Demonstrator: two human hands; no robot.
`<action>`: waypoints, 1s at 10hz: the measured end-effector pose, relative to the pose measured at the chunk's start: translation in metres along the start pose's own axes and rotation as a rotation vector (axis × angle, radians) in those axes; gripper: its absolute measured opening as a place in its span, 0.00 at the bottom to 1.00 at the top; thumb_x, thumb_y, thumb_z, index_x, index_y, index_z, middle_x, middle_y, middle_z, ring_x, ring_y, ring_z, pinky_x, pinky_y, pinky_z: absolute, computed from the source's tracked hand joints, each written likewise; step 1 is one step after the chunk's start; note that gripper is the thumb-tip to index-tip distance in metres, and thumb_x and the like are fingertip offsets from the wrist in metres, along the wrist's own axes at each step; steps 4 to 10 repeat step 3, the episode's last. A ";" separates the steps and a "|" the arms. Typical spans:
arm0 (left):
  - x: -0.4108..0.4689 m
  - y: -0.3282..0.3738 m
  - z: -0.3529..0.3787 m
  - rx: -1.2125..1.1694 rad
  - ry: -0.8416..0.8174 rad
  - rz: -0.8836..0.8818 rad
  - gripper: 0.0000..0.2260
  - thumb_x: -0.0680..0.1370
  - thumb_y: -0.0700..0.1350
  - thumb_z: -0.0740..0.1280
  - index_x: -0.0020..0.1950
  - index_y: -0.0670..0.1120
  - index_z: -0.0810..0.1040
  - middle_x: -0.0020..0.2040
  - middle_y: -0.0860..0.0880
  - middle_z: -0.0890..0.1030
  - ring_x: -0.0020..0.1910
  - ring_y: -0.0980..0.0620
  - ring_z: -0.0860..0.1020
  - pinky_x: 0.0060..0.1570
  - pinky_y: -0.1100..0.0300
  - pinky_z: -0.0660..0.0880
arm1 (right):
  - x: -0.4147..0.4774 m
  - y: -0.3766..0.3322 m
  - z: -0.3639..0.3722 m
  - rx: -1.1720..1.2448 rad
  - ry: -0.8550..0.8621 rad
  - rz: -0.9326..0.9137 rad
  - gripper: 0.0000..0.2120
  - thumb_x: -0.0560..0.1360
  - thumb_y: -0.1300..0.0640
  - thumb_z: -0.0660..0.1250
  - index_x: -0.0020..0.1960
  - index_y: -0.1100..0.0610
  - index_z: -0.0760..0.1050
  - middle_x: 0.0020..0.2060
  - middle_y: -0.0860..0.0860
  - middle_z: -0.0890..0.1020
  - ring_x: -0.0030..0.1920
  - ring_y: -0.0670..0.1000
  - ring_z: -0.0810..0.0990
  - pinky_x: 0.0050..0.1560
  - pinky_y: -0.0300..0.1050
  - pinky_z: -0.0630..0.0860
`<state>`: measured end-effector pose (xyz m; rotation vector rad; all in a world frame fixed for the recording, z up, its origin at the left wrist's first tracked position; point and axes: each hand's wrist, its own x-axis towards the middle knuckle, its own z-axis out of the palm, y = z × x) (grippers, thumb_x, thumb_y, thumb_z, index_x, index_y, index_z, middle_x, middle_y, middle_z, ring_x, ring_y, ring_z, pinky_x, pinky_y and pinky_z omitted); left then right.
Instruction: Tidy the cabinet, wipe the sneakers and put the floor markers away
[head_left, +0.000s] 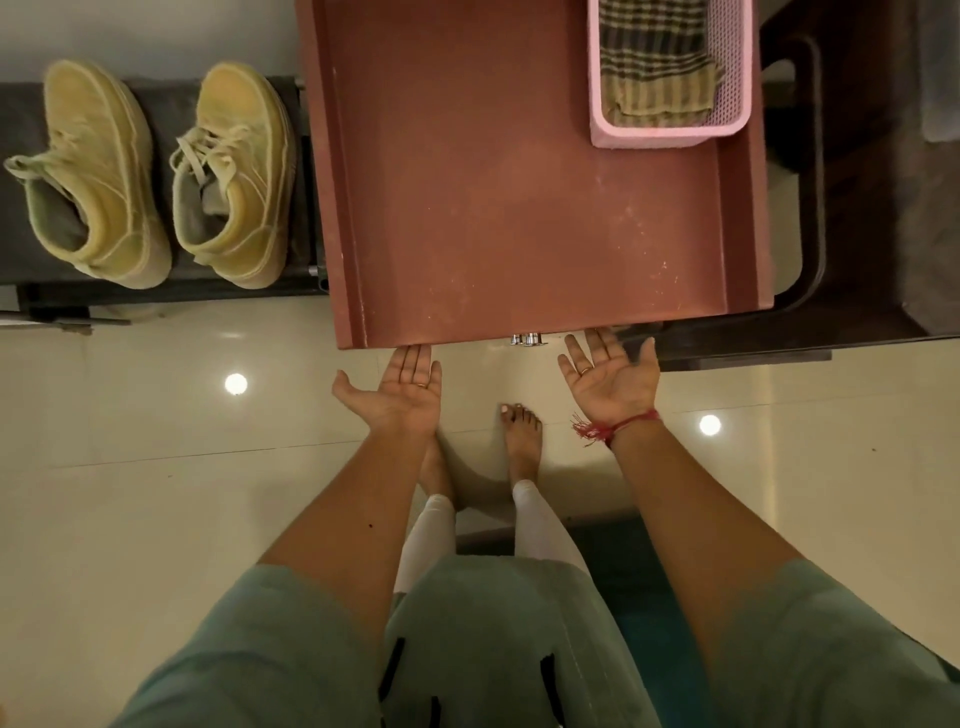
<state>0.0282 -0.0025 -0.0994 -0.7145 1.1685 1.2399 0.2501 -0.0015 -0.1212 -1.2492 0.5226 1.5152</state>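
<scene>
A reddish-brown cabinet top (519, 182) fills the upper middle, seen from straight above. A pink mesh basket (670, 132) stands at its far right and holds a folded striped cloth (654, 67). Two pale yellow sneakers (156, 171) sit side by side on a dark low rack (166, 93) to the left of the cabinet. My left hand (402, 389) and my right hand (610, 374) are both palm up with straight fingers, just below the cabinet's front edge. The fingertips of each reach under that edge. Neither hand holds anything.
A small metal handle (527, 339) pokes out under the cabinet's front edge between my hands. Dark furniture (857, 208) stands to the right of the cabinet. My bare feet (522, 441) stand on a glossy cream tiled floor (156, 493).
</scene>
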 end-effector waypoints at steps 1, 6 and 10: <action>-0.009 0.008 0.004 0.190 0.003 -0.038 0.34 0.79 0.63 0.44 0.69 0.39 0.70 0.66 0.41 0.75 0.66 0.45 0.73 0.71 0.50 0.62 | -0.011 0.004 0.004 -0.113 -0.015 0.050 0.24 0.80 0.42 0.47 0.68 0.52 0.67 0.66 0.50 0.72 0.64 0.56 0.71 0.68 0.56 0.62; -0.071 0.022 0.016 0.940 0.011 -0.047 0.18 0.82 0.51 0.54 0.63 0.42 0.74 0.60 0.45 0.79 0.54 0.49 0.78 0.59 0.53 0.70 | -0.083 0.015 0.047 -1.170 -0.004 -0.232 0.07 0.77 0.62 0.61 0.51 0.56 0.77 0.52 0.54 0.79 0.52 0.53 0.76 0.52 0.44 0.74; -0.071 0.022 0.016 0.940 0.011 -0.047 0.18 0.82 0.51 0.54 0.63 0.42 0.74 0.60 0.45 0.79 0.54 0.49 0.78 0.59 0.53 0.70 | -0.083 0.015 0.047 -1.170 -0.004 -0.232 0.07 0.77 0.62 0.61 0.51 0.56 0.77 0.52 0.54 0.79 0.52 0.53 0.76 0.52 0.44 0.74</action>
